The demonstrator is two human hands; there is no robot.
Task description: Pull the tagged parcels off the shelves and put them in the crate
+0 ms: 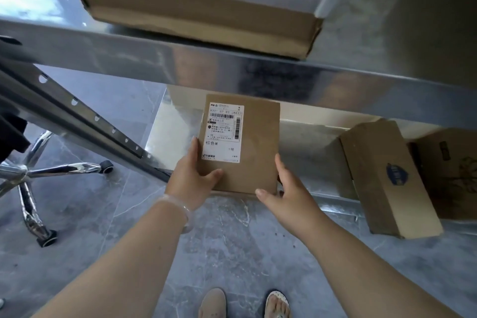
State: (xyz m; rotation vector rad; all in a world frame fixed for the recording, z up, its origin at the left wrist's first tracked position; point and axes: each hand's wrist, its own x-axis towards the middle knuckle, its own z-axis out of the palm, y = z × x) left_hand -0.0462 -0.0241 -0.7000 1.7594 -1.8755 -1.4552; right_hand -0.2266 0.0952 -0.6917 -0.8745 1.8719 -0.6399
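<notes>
Grey marbled floor tile [227, 240] lay under you, polished steel ahead. You had the flat brown cardboard parcel [253, 162] at the front lip of the lower shelf [304, 152], its white printed label [224, 131] facing you. Your left hand [192, 178] gripped the left edge, thumb curled over the face; your right hand [286, 188] clasped the lower right corner, thumb across it. An oblong carton [387, 178] leaned nearby, to the right, not touching.
</notes>
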